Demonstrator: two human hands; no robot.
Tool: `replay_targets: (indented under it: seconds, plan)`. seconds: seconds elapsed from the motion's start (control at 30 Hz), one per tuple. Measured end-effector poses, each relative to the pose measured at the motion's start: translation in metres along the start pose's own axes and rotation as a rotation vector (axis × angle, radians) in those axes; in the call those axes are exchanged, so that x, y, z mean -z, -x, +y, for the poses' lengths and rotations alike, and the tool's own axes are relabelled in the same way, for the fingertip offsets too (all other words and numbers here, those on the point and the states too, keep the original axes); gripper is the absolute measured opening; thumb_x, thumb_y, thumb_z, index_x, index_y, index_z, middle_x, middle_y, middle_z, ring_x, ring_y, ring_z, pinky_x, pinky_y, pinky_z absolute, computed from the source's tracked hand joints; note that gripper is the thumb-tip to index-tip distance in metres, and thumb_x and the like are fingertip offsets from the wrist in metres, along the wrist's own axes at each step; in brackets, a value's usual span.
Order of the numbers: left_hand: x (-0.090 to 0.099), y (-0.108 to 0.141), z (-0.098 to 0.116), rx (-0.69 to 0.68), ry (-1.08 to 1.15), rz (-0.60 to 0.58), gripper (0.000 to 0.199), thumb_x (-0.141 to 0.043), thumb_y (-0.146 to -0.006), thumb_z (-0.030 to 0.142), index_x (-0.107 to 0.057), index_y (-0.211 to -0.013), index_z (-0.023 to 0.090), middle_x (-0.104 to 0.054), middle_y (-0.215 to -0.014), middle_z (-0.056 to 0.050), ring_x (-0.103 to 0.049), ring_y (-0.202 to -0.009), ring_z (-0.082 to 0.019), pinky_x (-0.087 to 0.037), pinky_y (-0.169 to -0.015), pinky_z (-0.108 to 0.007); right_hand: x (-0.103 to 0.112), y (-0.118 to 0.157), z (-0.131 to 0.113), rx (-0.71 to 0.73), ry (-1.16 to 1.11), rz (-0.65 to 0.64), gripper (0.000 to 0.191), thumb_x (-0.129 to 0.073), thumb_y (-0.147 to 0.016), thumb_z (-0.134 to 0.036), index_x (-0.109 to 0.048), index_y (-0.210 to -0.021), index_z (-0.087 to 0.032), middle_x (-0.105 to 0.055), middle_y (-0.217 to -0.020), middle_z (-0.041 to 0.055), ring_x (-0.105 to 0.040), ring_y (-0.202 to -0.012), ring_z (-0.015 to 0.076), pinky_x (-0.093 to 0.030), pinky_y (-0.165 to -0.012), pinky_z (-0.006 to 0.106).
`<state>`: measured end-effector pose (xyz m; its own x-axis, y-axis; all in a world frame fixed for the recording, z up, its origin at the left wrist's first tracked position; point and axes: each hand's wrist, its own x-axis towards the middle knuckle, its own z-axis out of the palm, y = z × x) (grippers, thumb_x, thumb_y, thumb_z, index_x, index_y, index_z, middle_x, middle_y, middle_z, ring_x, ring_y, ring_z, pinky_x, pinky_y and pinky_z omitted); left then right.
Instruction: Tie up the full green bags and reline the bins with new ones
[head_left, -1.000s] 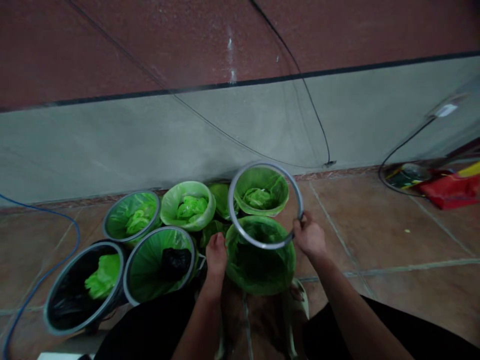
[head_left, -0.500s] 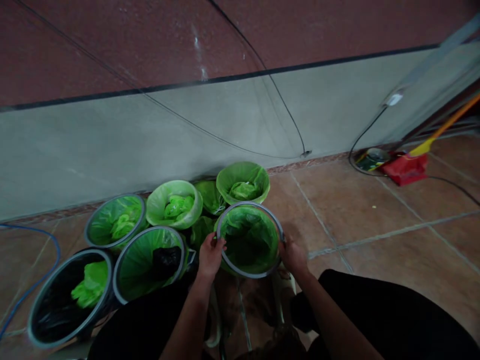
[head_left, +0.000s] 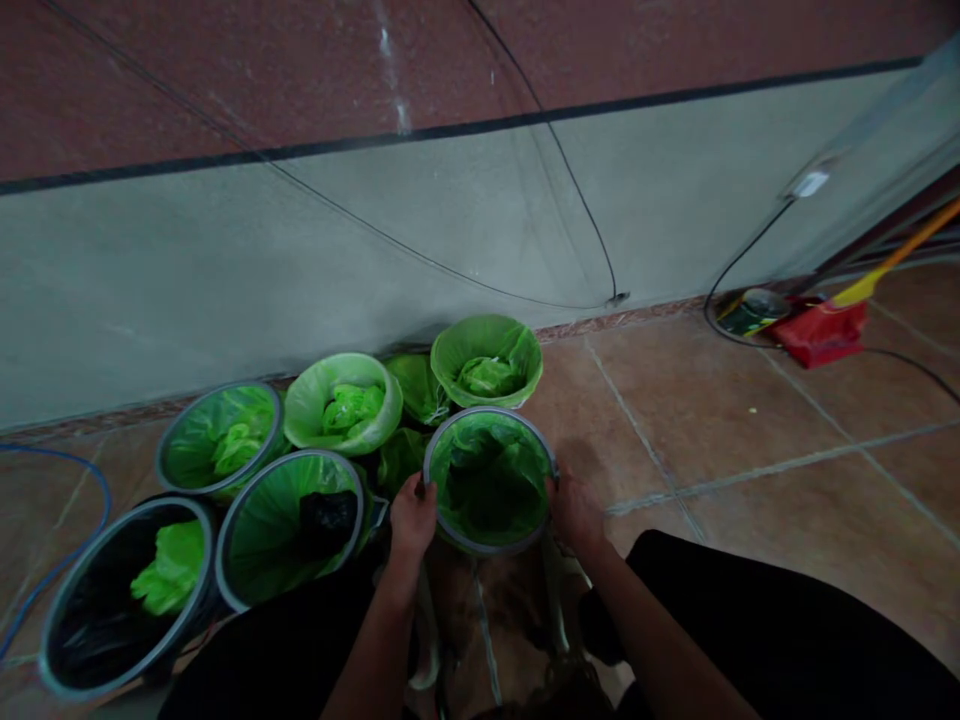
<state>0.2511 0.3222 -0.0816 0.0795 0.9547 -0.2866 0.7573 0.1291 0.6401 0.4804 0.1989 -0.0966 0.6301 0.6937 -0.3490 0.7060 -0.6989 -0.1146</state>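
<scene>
A round bin (head_left: 491, 480) with a grey rim and a green liner is between my hands, in front of my knees. My left hand (head_left: 412, 515) is closed on the left side of its rim, and my right hand (head_left: 577, 515) grips the right side. The liner lies spread against the inner wall; the bottom is dark. Just behind it stands a green-lined bin (head_left: 487, 362) with a crumpled green bag inside. To the left is a grey-rimmed bin (head_left: 289, 525) with a green liner and a black bundle in it.
More lined bins stand left, including a pale green one (head_left: 345, 405) and a black-lined one (head_left: 124, 600). A blue hose (head_left: 101, 490) lies far left. A red dustpan (head_left: 821, 332) and a can (head_left: 752, 311) are by the wall (head_left: 300, 260) at right.
The held bin has shifted slightly left and its rim sits more evenly between my hands. Both hands moved left with it, still gripping. The camera view has shifted a little.
</scene>
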Motion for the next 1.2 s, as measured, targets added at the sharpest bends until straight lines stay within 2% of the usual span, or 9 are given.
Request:
replay_targets:
  seconds: [0.2,0.37,0.5,0.6,0.73,0.83,0.97,1.07,1.2]
  plan:
    - [-0.007,-0.001,-0.004,-0.035,-0.071,0.019,0.029,-0.055,-0.088,0.023,-0.070,-0.110,0.013,-0.075,-0.103,-0.013,-0.070,-0.097,-0.024,-0.052,-0.089,-0.033,-0.007,0.000,-0.009,-0.065,0.021,0.010,0.044,-0.031,-0.104,-0.032,-0.052,-0.137,-0.011,-0.074,-0.086,0.0144,-0.073,-0.084,0.0269,-0.052,-0.070,0.035]
    - [-0.013,0.001,-0.008,-0.045,-0.063,0.033,0.025,-0.055,-0.087,0.022,-0.071,-0.106,0.015,-0.075,-0.103,-0.013,-0.070,-0.097,-0.024,-0.052,-0.089,-0.033,-0.014,-0.002,-0.007,-0.073,0.007,0.017,0.048,-0.027,-0.104,-0.032,-0.047,-0.142,-0.010,-0.074,-0.083,0.0149,-0.072,-0.079,0.0277,-0.051,-0.066,0.036]
    - [-0.014,0.003,-0.008,-0.028,-0.047,0.044,0.026,-0.056,-0.087,0.023,-0.070,-0.107,0.014,-0.075,-0.100,-0.013,-0.071,-0.092,-0.023,-0.052,-0.084,-0.032,-0.010,-0.005,-0.002,0.010,0.008,0.000,0.047,-0.031,-0.102,-0.029,-0.049,-0.138,-0.005,-0.073,-0.097,0.0216,-0.072,-0.089,0.0310,-0.051,-0.074,0.040]
    - [-0.015,0.003,-0.008,-0.014,-0.051,0.049,0.025,-0.056,-0.088,0.022,-0.071,-0.106,0.014,-0.075,-0.097,-0.012,-0.071,-0.090,-0.023,-0.052,-0.082,-0.031,0.000,-0.011,-0.010,0.019,0.027,0.088,0.054,-0.039,-0.100,-0.034,-0.044,-0.142,-0.001,-0.066,-0.117,0.0275,-0.066,-0.107,0.0357,-0.050,-0.085,0.044]
    - [-0.016,0.003,-0.011,-0.027,-0.031,0.035,0.026,-0.053,-0.090,0.022,-0.069,-0.108,0.013,-0.074,-0.101,-0.013,-0.069,-0.093,-0.021,-0.050,-0.086,-0.030,0.013,-0.034,-0.039,0.209,0.026,0.205,0.054,-0.041,-0.099,-0.032,-0.041,-0.146,-0.006,-0.054,-0.138,0.0241,-0.052,-0.127,0.0342,-0.043,-0.101,0.044]
    - [-0.019,0.002,-0.014,-0.023,-0.034,0.029,0.025,-0.051,-0.090,0.021,-0.069,-0.106,0.014,-0.074,-0.100,-0.012,-0.069,-0.093,-0.021,-0.050,-0.085,-0.030,0.013,-0.058,-0.062,0.374,0.018,0.194,0.055,-0.042,-0.097,-0.026,-0.037,-0.149,-0.008,-0.050,-0.144,0.0203,-0.047,-0.131,0.0297,-0.037,-0.107,0.041]
    - [-0.021,0.002,-0.016,-0.024,-0.020,0.042,0.025,-0.052,-0.089,0.021,-0.069,-0.106,0.013,-0.073,-0.102,-0.013,-0.069,-0.094,-0.021,-0.050,-0.086,-0.031,0.006,-0.080,-0.068,0.452,0.072,0.168,0.055,-0.043,-0.094,-0.020,-0.038,-0.148,-0.006,-0.050,-0.145,0.0196,-0.046,-0.131,0.0287,-0.035,-0.108,0.041]
    - [-0.022,0.003,-0.015,-0.015,-0.003,0.039,0.025,-0.052,-0.089,0.021,-0.069,-0.106,0.014,-0.073,-0.103,-0.013,-0.069,-0.096,-0.022,-0.050,-0.088,-0.032,0.004,-0.077,-0.063,0.484,0.077,0.186,0.057,-0.044,-0.093,-0.020,-0.038,-0.148,-0.007,-0.048,-0.147,0.0185,-0.043,-0.133,0.0287,-0.033,-0.110,0.041]
    - [-0.022,0.003,-0.011,0.034,-0.002,0.039,0.027,-0.052,-0.088,0.019,-0.069,-0.109,0.013,-0.072,-0.106,-0.015,-0.068,-0.101,-0.024,-0.049,-0.091,-0.034,-0.003,-0.047,-0.069,0.519,0.052,0.210,0.052,-0.041,-0.095,-0.022,-0.044,-0.145,-0.010,-0.048,-0.147,0.0172,-0.042,-0.134,0.0285,-0.031,-0.112,0.041]
